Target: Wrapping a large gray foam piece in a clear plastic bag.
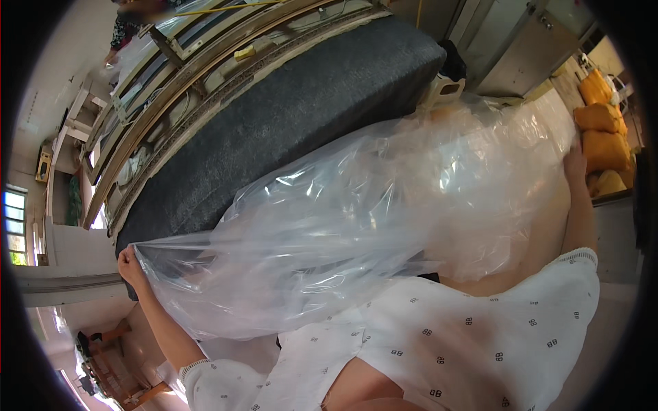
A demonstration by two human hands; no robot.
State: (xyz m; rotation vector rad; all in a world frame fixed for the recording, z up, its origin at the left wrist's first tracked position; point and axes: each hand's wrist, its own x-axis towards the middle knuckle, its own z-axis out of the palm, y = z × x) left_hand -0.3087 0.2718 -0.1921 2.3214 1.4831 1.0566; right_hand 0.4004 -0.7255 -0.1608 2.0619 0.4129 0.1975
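Observation:
A large sheet of clear plastic film (329,205) is stretched in front of me, wrinkled and shiny, partly over the front of a long dark grey fabric-covered surface (274,113). At its left end, my left hand (128,264) is closed in a pinch on a corner of the film, which pulls into tight folds from my fingers. Far to the right, my right hand (576,164) grips the film's other end with the arm spread wide; its fingertips are partly hidden. The near part of the film hangs close to my body.
Behind the grey surface run long wood and metal rails (185,51), with a small yellow block (245,53) on them. Another person (130,27) is at the far upper left. Stuffed orange sacks (603,140) are piled at the right. A metal cabinet (531,51) stands at the back right.

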